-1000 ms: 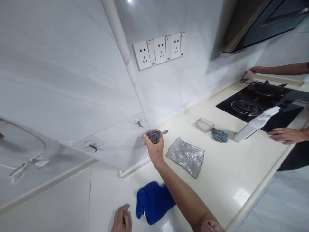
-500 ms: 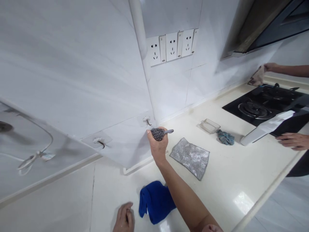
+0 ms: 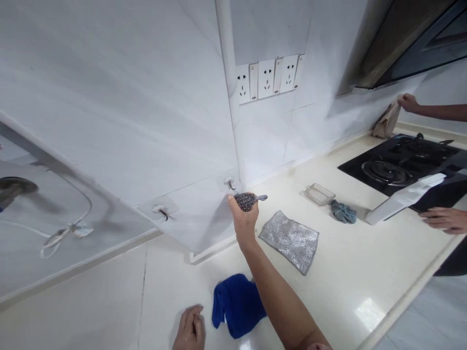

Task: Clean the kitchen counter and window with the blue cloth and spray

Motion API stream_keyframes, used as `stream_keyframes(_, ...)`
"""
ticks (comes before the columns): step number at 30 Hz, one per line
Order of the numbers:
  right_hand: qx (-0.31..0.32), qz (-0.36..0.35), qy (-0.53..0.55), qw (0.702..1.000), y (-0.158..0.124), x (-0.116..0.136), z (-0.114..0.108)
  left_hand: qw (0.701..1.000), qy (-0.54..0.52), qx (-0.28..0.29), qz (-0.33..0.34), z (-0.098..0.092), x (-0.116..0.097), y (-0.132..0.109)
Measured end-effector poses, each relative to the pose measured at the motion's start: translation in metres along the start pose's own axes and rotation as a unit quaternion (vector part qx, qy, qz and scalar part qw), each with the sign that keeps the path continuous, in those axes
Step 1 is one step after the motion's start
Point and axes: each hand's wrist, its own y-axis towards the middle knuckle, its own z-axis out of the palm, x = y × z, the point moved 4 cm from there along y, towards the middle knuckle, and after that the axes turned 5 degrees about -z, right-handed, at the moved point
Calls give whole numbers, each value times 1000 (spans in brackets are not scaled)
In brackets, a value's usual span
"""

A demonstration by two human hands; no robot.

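Note:
My right hand (image 3: 243, 221) is raised over the cream countertop (image 3: 346, 272) and closed around a grey steel-wool scrubber (image 3: 247, 201) with a short handle sticking out to the right. It holds the scrubber just below a metal hook (image 3: 229, 183) stuck on the white wall tile. My left hand (image 3: 189, 329) rests on the counter at the bottom edge, fingers curled, beside a crumpled blue cloth (image 3: 237, 304). A silvery mesh cloth (image 3: 291, 239) lies flat to the right of my right hand.
A second wall hook (image 3: 161, 211) is further left. A clear soap dish (image 3: 319, 193) and a small blue-grey rag (image 3: 343, 212) lie near a black gas hob (image 3: 401, 167). Another person's hands hold a white spray bottle (image 3: 404, 198) and wipe the wall with a cloth (image 3: 387, 120).
The view has shifted, so everything sits further right. My right hand with the scrubber stays close under the wall hook. The other person's cloth hand has lifted up the wall.

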Motion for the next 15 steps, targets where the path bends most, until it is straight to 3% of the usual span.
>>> stream_keyframes(15, -28, 9, 9, 1000, 2, -7, 4, 1000, -18, 6, -3, 0, 0, 3)
